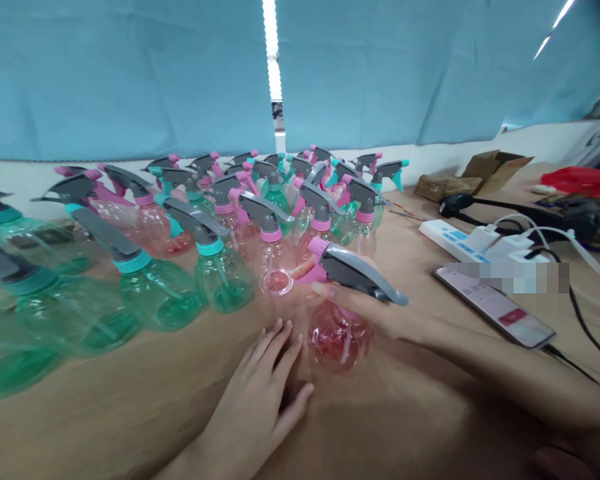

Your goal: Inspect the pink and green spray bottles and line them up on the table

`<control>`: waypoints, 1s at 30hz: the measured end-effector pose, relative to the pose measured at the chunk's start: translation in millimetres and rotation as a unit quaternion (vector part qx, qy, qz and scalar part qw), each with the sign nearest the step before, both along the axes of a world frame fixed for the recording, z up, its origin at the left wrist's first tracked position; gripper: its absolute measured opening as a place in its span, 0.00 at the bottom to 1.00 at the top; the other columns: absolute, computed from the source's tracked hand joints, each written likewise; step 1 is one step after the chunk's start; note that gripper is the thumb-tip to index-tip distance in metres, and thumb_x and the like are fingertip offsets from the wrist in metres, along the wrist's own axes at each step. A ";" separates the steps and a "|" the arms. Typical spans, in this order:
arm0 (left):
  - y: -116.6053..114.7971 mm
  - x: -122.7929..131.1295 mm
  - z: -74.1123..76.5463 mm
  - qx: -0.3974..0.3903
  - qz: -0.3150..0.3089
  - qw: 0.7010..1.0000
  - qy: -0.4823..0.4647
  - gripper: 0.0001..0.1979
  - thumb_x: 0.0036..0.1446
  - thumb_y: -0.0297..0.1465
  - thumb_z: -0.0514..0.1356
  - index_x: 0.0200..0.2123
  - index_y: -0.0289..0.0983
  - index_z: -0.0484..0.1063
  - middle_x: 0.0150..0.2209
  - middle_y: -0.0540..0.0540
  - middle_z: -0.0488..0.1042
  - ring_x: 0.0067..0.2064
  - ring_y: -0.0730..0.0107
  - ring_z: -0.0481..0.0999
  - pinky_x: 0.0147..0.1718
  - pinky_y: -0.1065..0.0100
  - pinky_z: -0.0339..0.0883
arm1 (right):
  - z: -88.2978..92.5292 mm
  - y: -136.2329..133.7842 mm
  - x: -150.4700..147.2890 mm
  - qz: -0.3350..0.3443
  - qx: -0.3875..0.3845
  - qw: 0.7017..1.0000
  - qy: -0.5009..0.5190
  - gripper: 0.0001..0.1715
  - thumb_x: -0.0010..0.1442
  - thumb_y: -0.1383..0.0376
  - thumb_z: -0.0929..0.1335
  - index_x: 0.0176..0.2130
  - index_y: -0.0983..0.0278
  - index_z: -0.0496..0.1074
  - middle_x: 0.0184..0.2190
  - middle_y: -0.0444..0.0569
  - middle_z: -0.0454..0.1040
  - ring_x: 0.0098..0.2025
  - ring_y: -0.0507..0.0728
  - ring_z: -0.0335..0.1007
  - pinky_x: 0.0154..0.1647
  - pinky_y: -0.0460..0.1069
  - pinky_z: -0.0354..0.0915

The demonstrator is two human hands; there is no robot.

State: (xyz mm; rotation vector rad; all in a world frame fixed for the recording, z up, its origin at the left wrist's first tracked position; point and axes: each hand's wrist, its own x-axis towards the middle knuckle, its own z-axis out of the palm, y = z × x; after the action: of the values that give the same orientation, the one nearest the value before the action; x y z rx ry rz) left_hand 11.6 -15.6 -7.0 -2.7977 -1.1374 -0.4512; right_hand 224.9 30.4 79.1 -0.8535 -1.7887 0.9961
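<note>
A pink transparent spray bottle (336, 343) with a grey and pink trigger head stands upright on the table, close in front of me. My right hand (367, 307) is wrapped round its neck, just under the trigger head; part of the neck is hidden by the fingers. Palm down on the tabletop, my left hand (260, 390) lies open to the left of this bottle, with nothing in it. Ahead of the left hand are a green spray bottle (225, 283) with a turquoise collar and another pink spray bottle (276, 267).
Several more green and pink spray bottles crowd the table's left and back, among them a green one (160, 297). To the right lie a phone (495, 303), a white power strip (450, 240) with cables, a black headset (525, 208) and an opened cardboard box (495, 172). Blue cloth (180, 80) hangs behind.
</note>
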 end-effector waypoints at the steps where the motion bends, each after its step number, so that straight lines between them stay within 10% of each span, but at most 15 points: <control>1: 0.0 0.1 0.1 0.001 0.000 1.000 -0.001 0.24 0.65 0.39 0.53 0.59 0.31 0.62 0.61 0.34 0.62 0.62 0.49 0.61 0.55 0.49 0.62 | -0.2 0.4 0.0 0.008 0.005 1.000 0.007 0.12 0.56 0.60 0.68 0.27 0.61 0.62 0.24 0.40 0.59 0.27 0.49 0.57 0.28 0.46 0.59; 30: 1.6 -0.6 0.4 -0.014 0.005 1.000 -0.011 0.24 0.65 0.39 0.53 0.60 0.35 0.60 0.62 0.38 0.62 0.62 0.50 0.61 0.56 0.50 0.60 | 2.5 2.3 2.4 0.018 0.108 0.994 0.012 0.15 0.57 0.67 0.68 0.27 0.61 0.56 0.24 0.37 0.54 0.26 0.48 0.48 0.27 0.46 0.52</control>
State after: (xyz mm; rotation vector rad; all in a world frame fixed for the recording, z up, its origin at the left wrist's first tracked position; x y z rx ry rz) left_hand 11.0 -14.0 -6.6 -2.8159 -1.1697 -0.4712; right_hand 227.3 32.7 81.6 -0.6747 -1.8569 0.8145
